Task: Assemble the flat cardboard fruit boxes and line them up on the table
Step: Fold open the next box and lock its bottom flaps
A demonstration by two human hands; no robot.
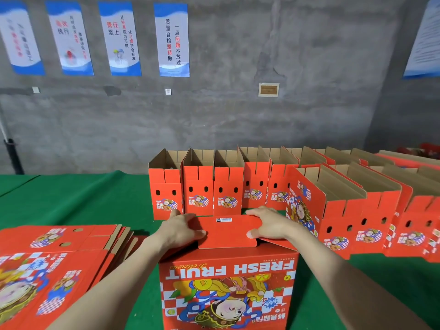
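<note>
The box being built (226, 289) stands on the green table (83, 201) right in front of the person, its print upside down. Both hands are on its uppermost flap (228, 234), the left hand (183, 228) at the flap's left end and the right hand (266, 223) at its right end. The fingers of each lie close together and fairly straight, thumbs on the near side, pressing rather than pinching (whether the fingertips hook over the far edge I cannot tell). The risk I see is uneven pressure: if one end is pushed harder, the flap could skew, crease or miss its lock, and the side flap (278, 242) poking out under the right wrist might spring up. The row of finished boxes (197, 189) stands just behind the hands, so a shove forward could knock it. A second row (357, 217) crowds the right, and the stack of flat boxes (47, 258) lies to the left.
</note>
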